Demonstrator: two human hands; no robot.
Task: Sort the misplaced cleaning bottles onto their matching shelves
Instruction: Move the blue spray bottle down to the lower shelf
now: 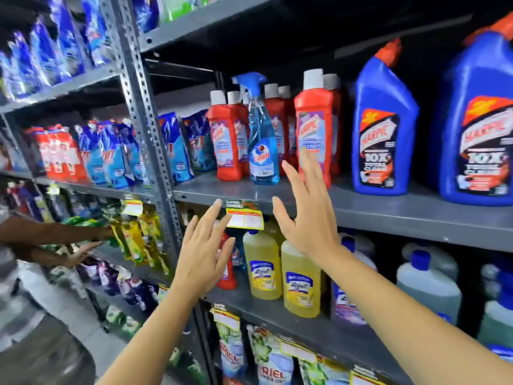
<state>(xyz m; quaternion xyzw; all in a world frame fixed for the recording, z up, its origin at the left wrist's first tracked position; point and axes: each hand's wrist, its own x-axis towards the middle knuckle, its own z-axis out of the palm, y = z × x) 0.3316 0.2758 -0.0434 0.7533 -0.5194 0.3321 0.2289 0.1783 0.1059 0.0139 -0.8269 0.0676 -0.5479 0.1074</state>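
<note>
A clear blue spray bottle (pixel 262 145) stands among several red Harpic bottles (pixel 226 140) on the middle grey shelf (pixel 388 209). One shelf down, a red bottle (pixel 229 270) stands left of yellow Lizol bottles (pixel 263 268), partly hidden by my left hand (pixel 204 248). That hand is open with fingers spread, in front of the red bottle and holding nothing. My right hand (pixel 304 212) is also open and empty, raised in front of the shelf edge, its fingertips over a red Harpic bottle (pixel 313 126).
Two large blue Harpic bottles (pixel 383 129) fill the shelf's right side. Detergent pouches (pixel 175 148) sit to the left past the upright post (pixel 144 107). Another person's arm (pixel 55 232) reaches into the left rack. Yellow price tags (pixel 244 218) hang on the shelf edge.
</note>
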